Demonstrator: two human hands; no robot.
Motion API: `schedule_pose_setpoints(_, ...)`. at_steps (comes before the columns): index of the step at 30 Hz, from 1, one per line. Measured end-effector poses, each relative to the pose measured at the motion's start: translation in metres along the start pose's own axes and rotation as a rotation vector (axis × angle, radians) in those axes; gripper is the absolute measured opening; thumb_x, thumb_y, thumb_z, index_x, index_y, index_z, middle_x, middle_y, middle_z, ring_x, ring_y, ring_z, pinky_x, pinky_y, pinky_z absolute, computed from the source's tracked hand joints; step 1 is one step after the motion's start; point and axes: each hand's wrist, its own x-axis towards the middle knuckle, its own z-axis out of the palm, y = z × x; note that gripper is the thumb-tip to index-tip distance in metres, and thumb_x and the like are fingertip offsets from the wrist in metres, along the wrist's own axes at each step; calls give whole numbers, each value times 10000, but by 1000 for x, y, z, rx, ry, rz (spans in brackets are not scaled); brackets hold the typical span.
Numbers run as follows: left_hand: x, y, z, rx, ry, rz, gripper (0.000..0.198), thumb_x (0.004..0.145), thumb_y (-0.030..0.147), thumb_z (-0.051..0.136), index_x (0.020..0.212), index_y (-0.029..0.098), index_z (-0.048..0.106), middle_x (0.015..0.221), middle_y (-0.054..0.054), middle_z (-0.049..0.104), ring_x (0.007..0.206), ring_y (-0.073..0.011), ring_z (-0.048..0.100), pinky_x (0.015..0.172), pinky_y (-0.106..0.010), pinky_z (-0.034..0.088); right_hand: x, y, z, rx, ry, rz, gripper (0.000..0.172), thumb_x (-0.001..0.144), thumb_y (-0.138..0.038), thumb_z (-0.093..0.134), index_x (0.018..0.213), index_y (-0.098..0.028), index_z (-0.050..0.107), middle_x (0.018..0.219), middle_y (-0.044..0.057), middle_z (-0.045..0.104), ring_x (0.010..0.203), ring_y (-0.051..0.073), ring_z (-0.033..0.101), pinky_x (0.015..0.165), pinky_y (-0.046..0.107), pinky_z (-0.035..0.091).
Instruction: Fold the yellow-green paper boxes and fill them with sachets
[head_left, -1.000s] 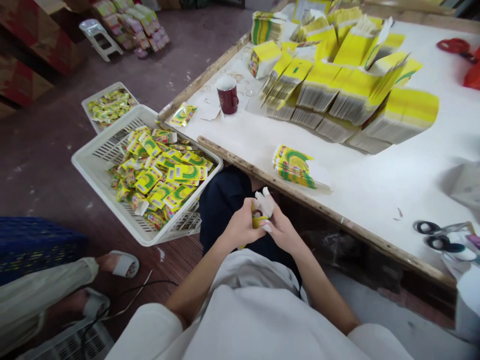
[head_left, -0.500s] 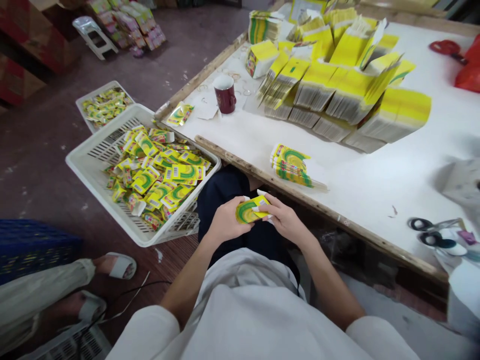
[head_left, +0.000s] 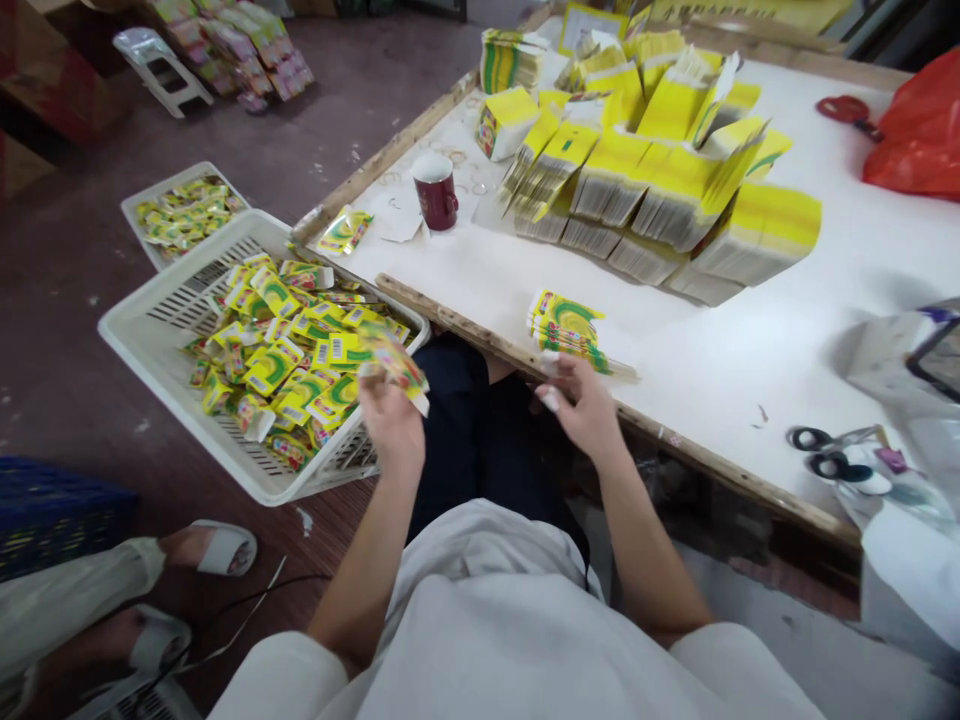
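Observation:
My left hand [head_left: 391, 420] is closed on a yellow packet [head_left: 395, 362], blurred by motion, over the right edge of a white basket [head_left: 274, 490]. Many yellow-green packets [head_left: 281, 350] lie heaped inside that basket. By the table's near edge my right hand [head_left: 581, 405] has its fingers apart and nothing in them, with white coverings on some fingertips. Just beyond its fingertips a small fanned stack of flat yellow cartons [head_left: 566, 325] rests on the white table [head_left: 720, 400].
Rows of stacked yellow cartons [head_left: 667, 190] stand farther back on the table. Nearby are a maroon mug [head_left: 435, 192], scissors [head_left: 832, 455] and a red bag [head_left: 919, 130]. A smaller basket [head_left: 139, 232] sits at the left; another person's feet [head_left: 225, 550] show at lower left.
Both hands were together on the packet over my lap. My left hand has carried it left to the basket; my right hand has let go and moved up toward the carton stack. The view has shifted slightly.

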Motion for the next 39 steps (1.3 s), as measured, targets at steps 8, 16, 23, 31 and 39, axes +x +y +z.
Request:
schedule_pose_setpoints(8,8,-12,-3,-201,248,-458,134,923,290,518,1018,211,571,1236,-102,584,1127,-173,614,932,-325,538,68,51,-49,-805,283,174,104,805,-248,600,882,-183,623,975,140,592,975,311,518,902,488,426)
schedule_pose_setpoints(16,-14,-25,9,-137,14,-544,286,754,265,716,1014,200,616,991,-35,690,765,-101,656,688,-220,491,62,62,-48,-807,208,153,190,816,-246,581,989,-168,569,1055,160,573,1021,318,473,926,483,382)
schedule_pose_setpoints(23,-26,-25,10,-102,-62,-575,311,733,275,740,1001,188,608,880,0,693,679,-78,641,627,-196,478,68,60,-49,-851,152,171,231,775,-281,653,928,-157,532,983,158,556,981,329,490,916,511,387)
schedule_pose_setpoints(31,-35,-29,11,-46,-125,-557,330,712,311,760,975,174,616,812,6,682,627,-71,626,602,-187,475,75,52,-50,-772,164,273,345,719,-320,702,941,-185,474,929,121,561,909,313,529,842,493,437)
schedule_pose_setpoints(39,-46,-37,18,1,-239,-558,338,734,375,759,974,168,642,830,-12,688,651,-77,620,617,-193,481,66,31,-44,-561,320,183,303,684,-212,613,931,-222,438,860,42,567,758,212,556,738,387,480)
